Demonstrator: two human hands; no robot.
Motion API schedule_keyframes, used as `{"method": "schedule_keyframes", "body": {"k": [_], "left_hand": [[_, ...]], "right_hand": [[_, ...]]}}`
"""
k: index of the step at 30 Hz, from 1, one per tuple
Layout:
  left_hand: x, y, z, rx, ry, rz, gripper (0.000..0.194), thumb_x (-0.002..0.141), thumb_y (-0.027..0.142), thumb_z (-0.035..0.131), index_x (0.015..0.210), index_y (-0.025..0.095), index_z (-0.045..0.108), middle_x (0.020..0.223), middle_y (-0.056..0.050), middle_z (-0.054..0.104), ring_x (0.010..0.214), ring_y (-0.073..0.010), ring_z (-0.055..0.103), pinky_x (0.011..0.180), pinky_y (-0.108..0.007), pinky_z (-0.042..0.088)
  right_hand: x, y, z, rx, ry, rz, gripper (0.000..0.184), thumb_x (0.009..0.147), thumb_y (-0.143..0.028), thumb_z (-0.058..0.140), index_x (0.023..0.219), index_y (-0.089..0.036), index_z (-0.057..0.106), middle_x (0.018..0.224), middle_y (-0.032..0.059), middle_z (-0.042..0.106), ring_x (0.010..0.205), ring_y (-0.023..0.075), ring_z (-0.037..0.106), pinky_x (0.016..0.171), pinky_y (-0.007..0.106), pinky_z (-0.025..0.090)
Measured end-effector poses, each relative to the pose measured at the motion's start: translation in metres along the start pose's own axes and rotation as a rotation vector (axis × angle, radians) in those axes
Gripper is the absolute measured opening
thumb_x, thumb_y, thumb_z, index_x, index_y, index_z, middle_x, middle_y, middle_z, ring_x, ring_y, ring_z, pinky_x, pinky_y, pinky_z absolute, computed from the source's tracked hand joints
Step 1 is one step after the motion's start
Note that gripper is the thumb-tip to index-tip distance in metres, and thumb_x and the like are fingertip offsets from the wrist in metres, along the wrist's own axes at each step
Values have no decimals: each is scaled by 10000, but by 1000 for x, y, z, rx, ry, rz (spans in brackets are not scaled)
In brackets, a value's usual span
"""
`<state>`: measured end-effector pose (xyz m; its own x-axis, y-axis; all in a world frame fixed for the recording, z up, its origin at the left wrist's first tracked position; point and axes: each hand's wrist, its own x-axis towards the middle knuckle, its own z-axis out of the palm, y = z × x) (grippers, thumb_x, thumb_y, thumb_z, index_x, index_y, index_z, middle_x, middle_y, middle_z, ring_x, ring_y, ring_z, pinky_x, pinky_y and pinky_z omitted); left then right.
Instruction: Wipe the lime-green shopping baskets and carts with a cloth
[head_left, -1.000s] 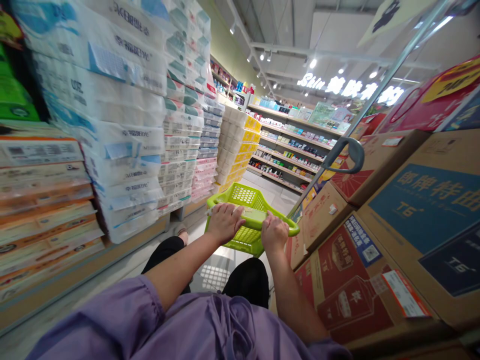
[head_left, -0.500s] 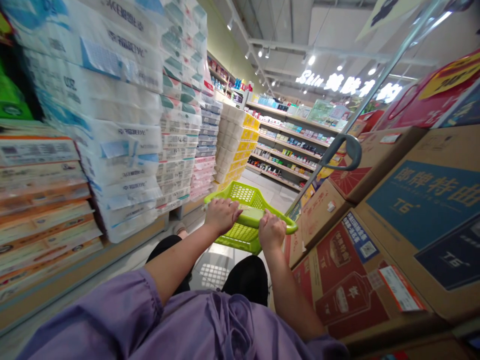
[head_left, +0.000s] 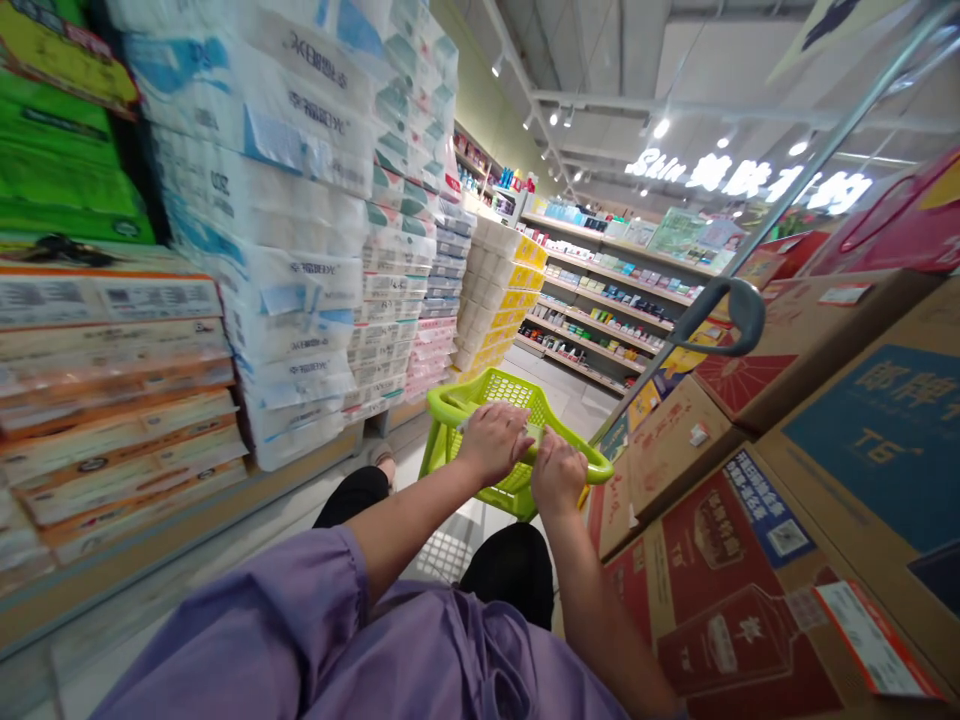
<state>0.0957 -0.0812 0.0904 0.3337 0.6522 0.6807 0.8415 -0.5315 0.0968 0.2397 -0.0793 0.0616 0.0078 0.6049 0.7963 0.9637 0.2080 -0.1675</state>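
Observation:
Both of my hands grip the near rim of a lime-green plastic shopping basket (head_left: 450, 410) in front of me. My left hand (head_left: 495, 440) is wrapped over the rim, fingers curled. My right hand (head_left: 559, 475) is closed on the rim close beside it. The basket's mesh bottom shows nothing inside. A metal pole with a grey handle (head_left: 731, 315) rises from the basket's right side towards the upper right. My purple sleeves and black trousers fill the lower view.
Stacked packs of tissue paper (head_left: 300, 250) line the left of the aisle on a low platform. Brown and red cardboard cartons (head_left: 750, 520) are piled close on the right. Shelves of small goods (head_left: 600, 310) stand at the far end. Grey floor (head_left: 570, 395) runs ahead.
My hands have drawn closer together on the basket rim. The basket and the whole view have shifted to the right, with the tissue stacks sliding right.

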Motion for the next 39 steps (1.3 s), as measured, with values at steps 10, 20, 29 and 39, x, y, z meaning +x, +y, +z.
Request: {"method": "schedule_keyframes", "body": {"k": [10,20,29,39], "left_hand": [[8,16,-15,-472,-7,66,662,955,534,60,1494,161,152,1526,-123,319,1405,-190,299,1121,-363,319],[2,-13,-14,75,-147,-189,531,969,478,210,1207,166,567,1087,-139,657,966,-264,608,859,-436,409],[-4,-13,-10,113,-80,-106,496,981,430,190,1126,179,592,1035,-111,648,889,-240,600,784,-402,382],[3,-13,-7,95,-102,-89,488,978,435,208,1119,175,597,1094,-121,648,908,-243,613,809,-419,396]], "right_hand": [[3,-10,-22,23,-120,-99,464,957,-333,329,1365,-147,446,1276,187,575,1034,276,589,800,386,388],[12,-22,-16,83,-47,-197,327,898,-217,414,1106,-133,653,1214,118,641,1161,266,518,975,410,358],[14,9,-9,120,-92,-222,389,949,-316,365,1136,-132,652,1104,129,685,1014,240,606,916,378,420],[1,-11,2,183,11,-305,336,942,-264,396,1155,-153,630,1226,114,624,1232,252,467,1033,417,360]]}}
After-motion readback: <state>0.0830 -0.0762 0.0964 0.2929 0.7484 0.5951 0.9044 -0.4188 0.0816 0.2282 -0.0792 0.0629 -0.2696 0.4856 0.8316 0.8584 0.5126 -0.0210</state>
